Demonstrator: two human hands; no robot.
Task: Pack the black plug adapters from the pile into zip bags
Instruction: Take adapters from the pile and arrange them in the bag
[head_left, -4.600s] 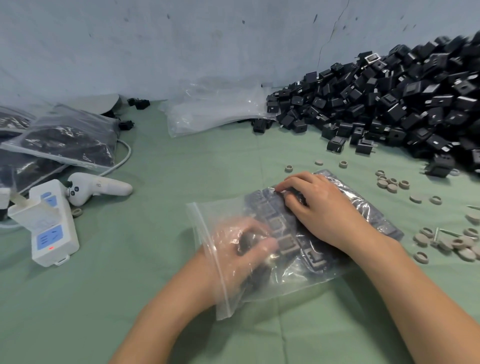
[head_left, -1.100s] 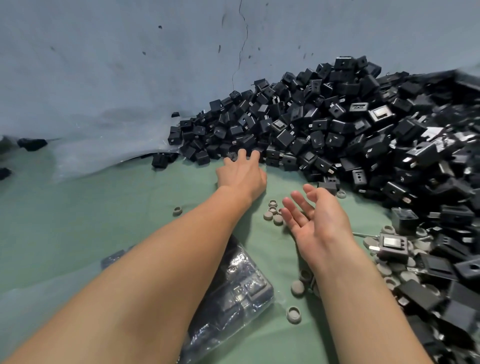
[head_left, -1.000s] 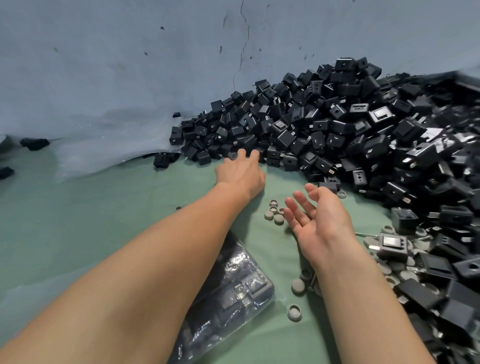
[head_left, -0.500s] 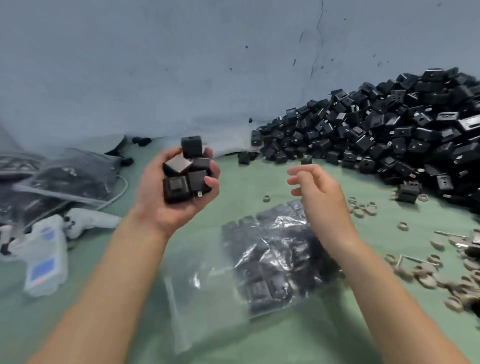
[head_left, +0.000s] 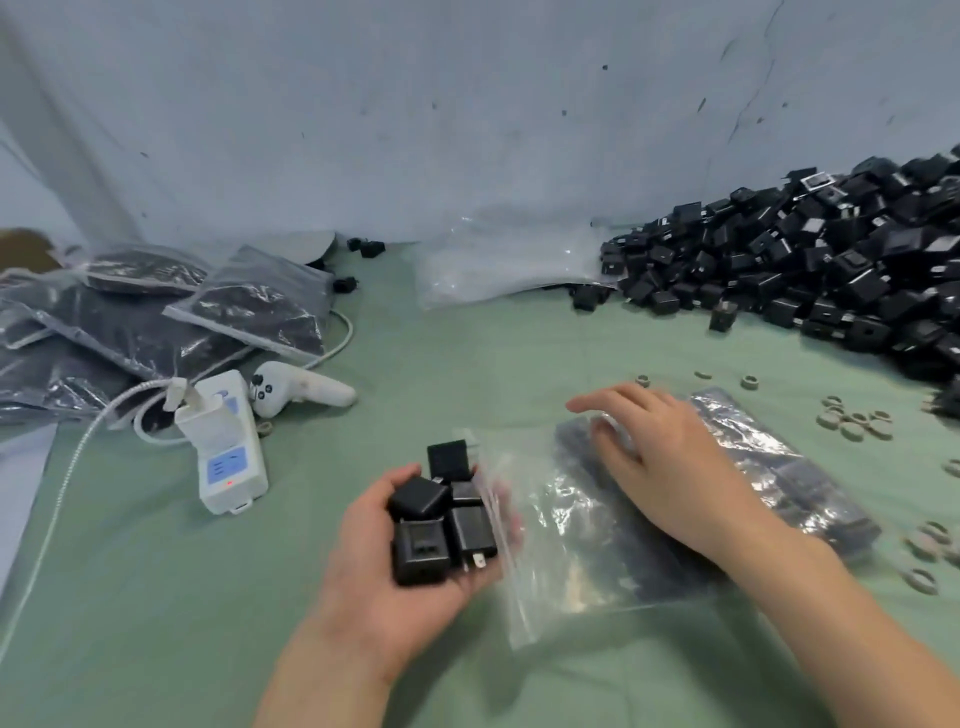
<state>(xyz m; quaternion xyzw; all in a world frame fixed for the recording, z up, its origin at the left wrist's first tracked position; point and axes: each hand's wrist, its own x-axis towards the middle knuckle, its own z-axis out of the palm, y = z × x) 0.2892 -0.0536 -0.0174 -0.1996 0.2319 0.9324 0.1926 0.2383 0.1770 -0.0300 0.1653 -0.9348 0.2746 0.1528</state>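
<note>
My left hand (head_left: 384, 582) cups several black plug adapters (head_left: 436, 519) in its palm, fingers curled round them, right at the mouth of a clear zip bag (head_left: 597, 545) lying on the green cloth. The bag's far half holds more adapters. My right hand (head_left: 670, 467) lies flat on top of the bag with fingers spread. The big pile of black adapters (head_left: 831, 270) fills the far right against the wall.
Filled zip bags (head_left: 171, 306) are heaped at the left. A white device with a cable (head_left: 228, 457) and a white controller (head_left: 296, 395) lie beside them. Empty clear bags (head_left: 509, 265) sit at the back. Small grey rings (head_left: 857, 421) are scattered at the right.
My left hand came down with its handful of adapters to the bag's mouth. My right hand dropped from the air onto the bag.
</note>
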